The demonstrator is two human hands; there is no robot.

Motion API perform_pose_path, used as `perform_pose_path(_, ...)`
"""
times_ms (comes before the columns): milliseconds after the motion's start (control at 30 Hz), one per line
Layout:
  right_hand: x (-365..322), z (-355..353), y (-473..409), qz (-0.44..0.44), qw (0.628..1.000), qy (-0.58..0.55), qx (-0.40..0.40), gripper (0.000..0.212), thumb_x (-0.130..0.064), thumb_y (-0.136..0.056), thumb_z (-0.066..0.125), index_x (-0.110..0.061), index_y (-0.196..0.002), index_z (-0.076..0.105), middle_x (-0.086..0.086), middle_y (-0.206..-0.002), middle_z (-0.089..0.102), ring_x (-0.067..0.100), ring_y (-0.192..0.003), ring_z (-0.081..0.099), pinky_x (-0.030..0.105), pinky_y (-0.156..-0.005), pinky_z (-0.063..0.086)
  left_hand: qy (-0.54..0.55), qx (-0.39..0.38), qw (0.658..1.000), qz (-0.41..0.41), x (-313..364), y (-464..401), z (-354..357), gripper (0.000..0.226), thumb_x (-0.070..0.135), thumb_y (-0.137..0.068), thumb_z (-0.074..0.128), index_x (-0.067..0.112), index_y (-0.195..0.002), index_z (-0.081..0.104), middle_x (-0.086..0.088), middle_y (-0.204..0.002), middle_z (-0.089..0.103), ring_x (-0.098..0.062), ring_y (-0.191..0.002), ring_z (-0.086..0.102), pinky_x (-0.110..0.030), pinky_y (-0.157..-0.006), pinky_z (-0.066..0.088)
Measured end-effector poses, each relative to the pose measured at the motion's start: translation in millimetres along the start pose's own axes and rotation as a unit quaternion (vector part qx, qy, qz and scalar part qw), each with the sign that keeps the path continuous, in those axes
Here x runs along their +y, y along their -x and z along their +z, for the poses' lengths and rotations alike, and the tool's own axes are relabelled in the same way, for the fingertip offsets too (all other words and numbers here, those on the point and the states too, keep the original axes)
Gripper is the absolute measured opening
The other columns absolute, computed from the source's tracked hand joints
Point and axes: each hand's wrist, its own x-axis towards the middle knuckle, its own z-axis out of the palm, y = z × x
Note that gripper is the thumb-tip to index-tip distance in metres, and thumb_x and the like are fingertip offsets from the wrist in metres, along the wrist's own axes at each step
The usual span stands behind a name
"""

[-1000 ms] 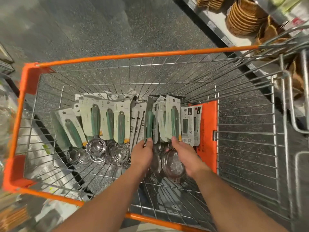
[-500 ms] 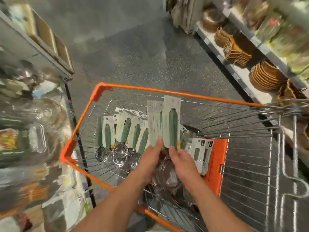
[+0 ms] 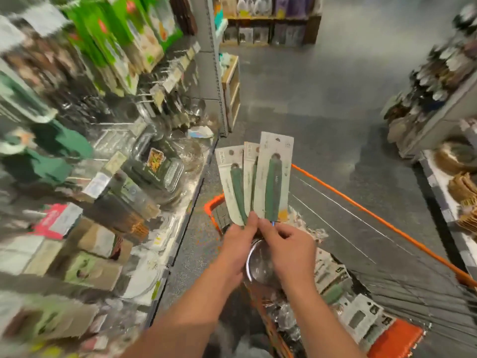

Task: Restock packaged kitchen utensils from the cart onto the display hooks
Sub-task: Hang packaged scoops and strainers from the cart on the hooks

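Observation:
Three packaged strainers [image 3: 260,179] with green handles on pale cards stand fanned upright in front of me, their steel bowls [image 3: 259,264] hanging below. My left hand [image 3: 238,244] grips the lower part of the cards from the left. My right hand [image 3: 289,245] pinches the base of the rightmost handle. Both hands are above the orange wire cart [image 3: 387,223], which holds more carded utensils [image 3: 361,319] at lower right. Display hooks [image 3: 154,91] with hanging goods line the blurred shelving on the left.
A lower shelf [image 3: 165,192] on the left carries boxed containers and glassware. Woven baskets [image 3: 462,187] sit on shelving to the right. Grey aisle floor [image 3: 309,94] runs ahead to a far display unit [image 3: 268,19].
Both hands lifted the strainer packs out of the cart and up. My view swung left from the cart toward the shelving with hooks.

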Motion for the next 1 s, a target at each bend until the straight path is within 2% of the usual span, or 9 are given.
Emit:
perform_pose_path(167, -30.7, 70.7, 63.2, -0.05, 0.999, -0.007, -0.011, 0.026, -0.043, -0.084, 0.081, -0.021, -0.07, 0.073, -0.01, -0.062, 0.067, 0.007, -0.062, 0.06, 0.01, -0.056, 0.04, 0.067, 0.098, 0.991, 0.056, 14.5, 58.1, -90.7, 0.048, 0.044, -0.101, 0.059, 0.004, -0.127, 0.067, -0.018, -0.117, 0.075, -0.036, -0.112, 0.072, -0.058, -0.103, 0.053)
perform_pose_path(267, -45.6, 118.2, 119.2, -0.086, 0.994, 0.003, -0.062, 0.027, -0.038, -0.086, 0.08, -0.017, -0.073, 0.069, -0.012, -0.063, 0.063, 0.002, -0.061, 0.055, 0.01, -0.058, 0.039, 0.094, 0.162, 0.978, 0.089, 19.4, 108.4, -148.9, 0.04, 0.03, -0.105, 0.057, -0.004, -0.123, 0.065, -0.02, -0.109, 0.076, -0.031, -0.099, 0.076, -0.046, -0.087, 0.062)
perform_pose_path(333, -45.4, 150.2, 160.4, -0.124, 0.987, 0.006, -0.1, 0.031, -0.039, -0.09, 0.076, -0.014, -0.074, 0.067, -0.006, -0.064, 0.064, 0.001, -0.06, 0.054, 0.018, -0.06, 0.038, 0.104, 0.194, 0.967, 0.127, 20.4, 146.6, -189.6, 0.029, 0.021, -0.104, 0.059, 0.0, -0.122, 0.067, -0.014, -0.109, 0.078, -0.023, -0.094, 0.076, -0.034, -0.078, 0.063)
perform_pose_path(400, -44.4, 175.3, 196.4, -0.152, 0.979, 0.014, -0.134, 0.03, -0.039, -0.095, 0.07, -0.015, -0.078, 0.066, -0.004, -0.069, 0.064, 0.006, -0.066, 0.056, 0.019, -0.061, 0.038, 0.106, 0.225, 0.956, 0.156, 19.2, 180.2, -223.3, 0.025, 0.013, -0.101, 0.063, 0.002, -0.122, 0.069, -0.01, -0.109, 0.079, -0.022, -0.1, 0.075, -0.033, -0.084, 0.062)
perform_pose_path(500, -46.3, 209.0, 252.4, -0.169, 0.964, 0.029, -0.203, 0.03, -0.035, -0.099, 0.065, -0.013, -0.079, 0.062, -0.005, -0.07, 0.062, 0.011, -0.068, 0.056, 0.014, -0.059, 0.037, 0.139, 0.278, 0.935, 0.171, 7.1, 227.5, -276.1, 0.017, 0.002, -0.097, 0.067, 0.003, -0.113, 0.071, -0.013, -0.106, 0.079, -0.032, -0.104, 0.074, -0.046, -0.094, 0.059)
perform_pose_path(633, -43.8, 239.2, 305.4, -0.146, 0.943, 0.041, -0.296, 0.033, -0.036, -0.096, 0.07, -0.014, -0.072, 0.063, 0.001, -0.068, 0.066, 0.018, -0.067, 0.06, 0.025, -0.059, 0.041, 0.133, 0.347, 0.912, 0.171, -9.3, 280.3, -322.0, 0.006, 0.008, -0.093, 0.074, 0.013, -0.093, 0.077, -0.008, -0.095, 0.08, -0.026, -0.094, 0.077, -0.051, -0.094, 0.06)
perform_pose_path(767, -42.0, 253.9, 344.6, -0.112, 0.918, 0.034, -0.379, 0.029, -0.033, -0.09, 0.08, -0.013, -0.071, 0.072, 0.003, -0.069, 0.074, 0.018, -0.069, 0.068, 0.034, -0.068, 0.054, 0.161, 0.402, 0.885, 0.172, -28.3, 322.2, -348.5, 0.007, 0.008, -0.093, 0.075, 0.011, -0.089, 0.07, 0.006, -0.068, 0.077, -0.006, -0.063, 0.073, -0.035, -0.071, 0.064)
perform_pose_path(867, -38.6, 258.6, 363.7, -0.039, 0.901, 0.006, -0.432, 0.027, -0.029, -0.085, 0.085, -0.009, -0.076, 0.069, 0.005, -0.076, 0.077, 0.023, -0.077, 0.073, 0.04, -0.075, 0.059, 0.182, 0.423, 0.87, 0.175, -42.6, 343.6, -358.2, 0.017, 0.013, -0.092, 0.078, 0.003, -0.104, 0.074, -0.002, -0.08, 0.08, -0.012, -0.071, 0.076, -0.024, -0.058, 0.058)
perform_pose_path(1000, -35.2, 266.8, 380.2, 0.015, 0.881, -0.025, -0.473, 0.036, -0.023, -0.082, 0.087, -0.011, -0.091, 0.055, 0.01, -0.081, 0.069, 0.023, -0.073, 0.067, 0.036, -0.07, 0.056, 0.222, 0.452, 0.841, 0.195, -57.4, 358.0, -360.4, 0.014, 0.008, -0.094, 0.073, 0.009, -0.108, 0.075, -0.006, -0.093, 0.081, -0.022, -0.088, 0.078, -0.032, -0.073, 0.061)
